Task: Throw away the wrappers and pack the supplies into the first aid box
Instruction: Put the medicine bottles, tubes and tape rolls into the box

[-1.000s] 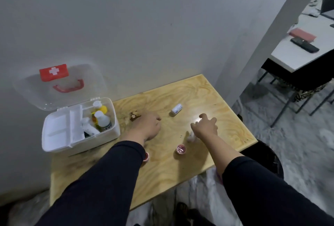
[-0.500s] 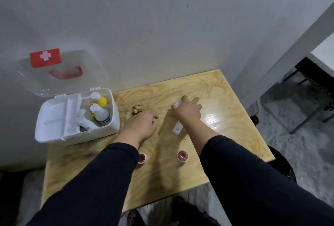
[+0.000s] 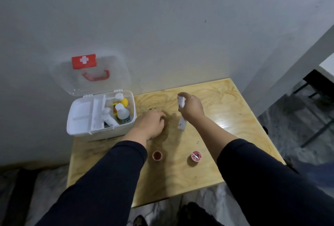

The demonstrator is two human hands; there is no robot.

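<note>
The white first aid box (image 3: 82,126) stands open at the table's back left, its clear lid (image 3: 94,74) leaning on the wall. A yellow bottle (image 3: 123,101) and a white bottle (image 3: 123,114) stand inside it. My right hand (image 3: 192,107) is raised over the middle of the table and closed on white supplies: one end (image 3: 180,101) sticks out above the fist and another (image 3: 181,125) below. My left hand (image 3: 151,123) rests curled on the wood beside the box. A small brown scrap (image 3: 152,108) peeks out just beyond it.
Two small round rolls lie near the front of the wooden table (image 3: 235,117): a copper-coloured one (image 3: 157,155) and a red one (image 3: 196,156). The grey wall runs along the back. A dark chair frame (image 3: 318,128) stands on the floor to the right.
My right hand has swung left from the table's right side, taken up the white items and lifted them toward the box. My left hand has stayed put.
</note>
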